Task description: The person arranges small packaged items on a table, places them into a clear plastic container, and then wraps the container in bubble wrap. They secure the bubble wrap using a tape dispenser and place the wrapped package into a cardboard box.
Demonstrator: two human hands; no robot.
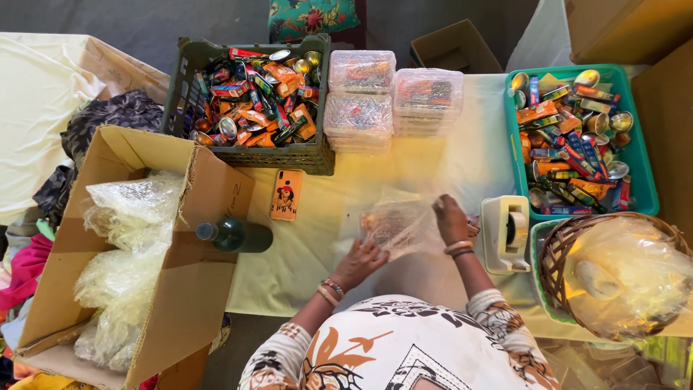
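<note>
Both hands grip a clear crinkly plastic packet [401,225] lying mid-desk: left hand [359,261] pinches its near corner, right hand [451,220] its far edge. Best held taut and flat against the cream cloth-covered desk [317,238].

Both hands meet at the table's centre on a clear plastic packet [397,225]: the left hand [359,261] grips its seven o'clock corner, the right hand [452,220] pinches its three o'clock edge. A white tape dispenser [504,235] sits just at three o'clock of the right hand. At eleven o'clock lies an orange phone [286,194], with stacked clear boxes [390,100] at twelve.
</note>
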